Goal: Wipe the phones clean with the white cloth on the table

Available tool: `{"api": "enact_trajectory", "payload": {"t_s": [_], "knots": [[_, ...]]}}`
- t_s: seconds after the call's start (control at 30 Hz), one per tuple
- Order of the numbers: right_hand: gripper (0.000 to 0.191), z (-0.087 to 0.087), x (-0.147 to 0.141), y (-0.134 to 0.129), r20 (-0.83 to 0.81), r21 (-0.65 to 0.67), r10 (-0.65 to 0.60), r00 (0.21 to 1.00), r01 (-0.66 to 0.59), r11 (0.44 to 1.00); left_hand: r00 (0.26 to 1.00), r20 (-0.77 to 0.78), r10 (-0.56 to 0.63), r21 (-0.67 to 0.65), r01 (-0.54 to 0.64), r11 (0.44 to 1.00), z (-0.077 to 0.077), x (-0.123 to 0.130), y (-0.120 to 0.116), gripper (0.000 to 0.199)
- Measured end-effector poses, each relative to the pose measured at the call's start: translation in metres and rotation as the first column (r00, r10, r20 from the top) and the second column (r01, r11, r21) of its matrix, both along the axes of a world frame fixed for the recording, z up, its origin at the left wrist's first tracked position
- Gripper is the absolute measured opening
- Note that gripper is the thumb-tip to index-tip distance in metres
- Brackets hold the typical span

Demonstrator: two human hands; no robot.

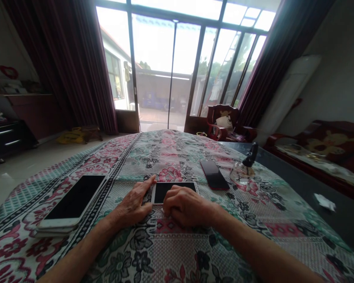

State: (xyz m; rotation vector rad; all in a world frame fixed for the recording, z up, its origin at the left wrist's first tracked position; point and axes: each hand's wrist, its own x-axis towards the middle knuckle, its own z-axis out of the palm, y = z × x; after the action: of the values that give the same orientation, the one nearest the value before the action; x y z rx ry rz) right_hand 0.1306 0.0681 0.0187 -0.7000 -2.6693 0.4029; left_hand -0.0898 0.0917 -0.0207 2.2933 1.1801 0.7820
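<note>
A white-framed smartphone [158, 193] with a dark screen lies flat on the patterned tablecloth before me. My left hand [132, 202] is at its left end, index finger by the far corner and thumb by the near corner, holding it between them. Over the phone's near right part rests my right hand [184, 206], its fingers curled and closed. A small whitish bit shows under those fingers, too hidden to name. To the left, a larger white phone or tablet [76, 196] lies on top of another pale device. A dark phone with a red edge [214, 175] lies to the right.
Beside the dark phone stands a clear glass bottle [242, 173] with a black spray top. Crumpled white paper [325, 202] lies on the dark surface at right. Wooden seats [318, 137] stand beyond, and glass doors [165, 78] are ahead.
</note>
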Motion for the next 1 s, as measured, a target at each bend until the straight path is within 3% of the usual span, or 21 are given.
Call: {"api": "enact_trajectory", "payload": {"t_s": [0.13,0.23,0.37,0.53,1.0], "knots": [[0.023,0.004,0.008,0.007,-0.123,-0.091,-0.022,0.992,0.011,0.996,1.000,0.003,-0.007,0.011,0.007,1.000,0.001,-0.001,-0.001,0.078],[0.023,0.005,0.008,0.011,-0.182,-0.068,-0.053,0.982,0.041,0.997,1.000,-0.017,0.003,0.009,-0.003,1.000,0.003,0.000,-0.003,0.079],[0.021,0.001,0.006,0.012,-0.099,0.048,-0.050,0.994,0.055,0.997,0.996,-0.090,0.005,0.044,-0.001,0.999,0.003,0.002,-0.005,0.079],[0.021,-0.002,0.004,0.010,-0.053,0.082,-0.031,0.998,0.035,0.996,0.987,-0.160,0.004,0.099,0.012,0.995,-0.003,0.001,-0.003,0.073],[0.023,0.012,0.038,0.021,-0.004,-0.028,-0.103,0.995,0.103,0.994,0.989,-0.150,0.016,0.105,-0.001,0.995,-0.003,0.001,-0.002,0.067]]}}
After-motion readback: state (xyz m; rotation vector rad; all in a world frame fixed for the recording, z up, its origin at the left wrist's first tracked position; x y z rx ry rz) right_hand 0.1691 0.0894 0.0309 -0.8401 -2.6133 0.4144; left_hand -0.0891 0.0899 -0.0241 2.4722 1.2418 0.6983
